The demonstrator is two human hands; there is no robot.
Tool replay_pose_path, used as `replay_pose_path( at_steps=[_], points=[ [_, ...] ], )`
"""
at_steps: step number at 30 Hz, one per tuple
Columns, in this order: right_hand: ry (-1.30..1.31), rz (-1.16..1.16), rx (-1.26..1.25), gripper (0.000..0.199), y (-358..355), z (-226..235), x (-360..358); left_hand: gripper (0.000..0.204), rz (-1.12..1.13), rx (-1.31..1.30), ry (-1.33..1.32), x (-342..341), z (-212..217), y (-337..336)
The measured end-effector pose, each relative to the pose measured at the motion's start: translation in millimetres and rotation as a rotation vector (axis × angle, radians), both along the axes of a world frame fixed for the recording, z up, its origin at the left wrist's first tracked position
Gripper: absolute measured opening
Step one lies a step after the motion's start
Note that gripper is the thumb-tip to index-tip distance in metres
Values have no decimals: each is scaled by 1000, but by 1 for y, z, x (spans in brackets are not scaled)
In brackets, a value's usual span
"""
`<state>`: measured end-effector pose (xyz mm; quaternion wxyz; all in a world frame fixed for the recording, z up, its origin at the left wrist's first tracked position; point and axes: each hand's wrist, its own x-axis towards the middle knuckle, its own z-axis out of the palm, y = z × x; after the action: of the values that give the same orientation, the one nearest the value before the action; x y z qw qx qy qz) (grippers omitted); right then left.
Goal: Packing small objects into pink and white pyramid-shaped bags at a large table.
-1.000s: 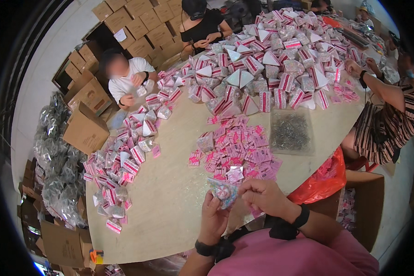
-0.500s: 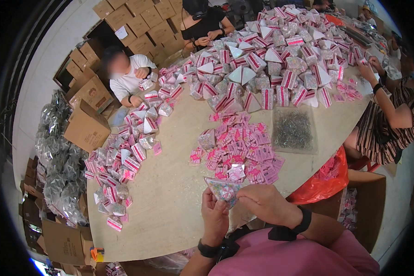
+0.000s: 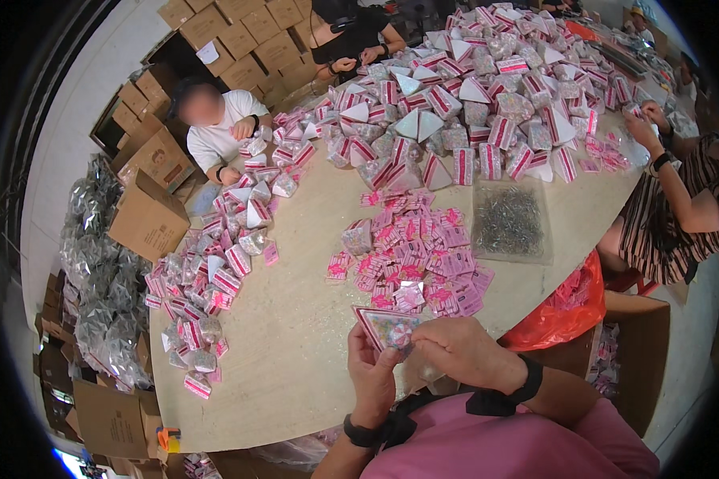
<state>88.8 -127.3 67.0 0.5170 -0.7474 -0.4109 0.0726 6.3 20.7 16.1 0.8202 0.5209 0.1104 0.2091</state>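
My left hand and my right hand meet at the near edge of the table. Together they hold a small clear packet with a pink and white card top, filled with tiny coloured pieces. The left hand grips it from below and the right hand pinches its right side. Just beyond my hands lies a heap of flat pink cards. A clear box of small dark metal pieces sits to the right of that heap.
Finished pink packets are piled at the left and across the far side. Three other people work around the table. Cardboard boxes and silvery bags stand left; an orange plastic bag hangs right.
My hands have lifted the packet slightly and turned its card top toward me. The person on the right has reached an arm out over the far pile.
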Motion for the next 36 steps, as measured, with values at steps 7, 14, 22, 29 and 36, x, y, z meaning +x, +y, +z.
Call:
replay_pose_path(
  at_steps=[7,14,22,29,36],
  points=[
    [151,40,-46,17,-2,5,3,68,41,158,-5,-2,5,2],
    [133,29,-64,16,-1,-2,4,67,39,273,-37,-1,1,6],
    [217,77,-129,17,-2,-3,13,66,22,221,35,-1,-1,4],
    [288,73,-152,19,-1,-3,17,68,37,263,40,1,-2,5],
    [293,45,-148,20,0,-5,17,69,40,257,42,3,-1,3]
  ],
)
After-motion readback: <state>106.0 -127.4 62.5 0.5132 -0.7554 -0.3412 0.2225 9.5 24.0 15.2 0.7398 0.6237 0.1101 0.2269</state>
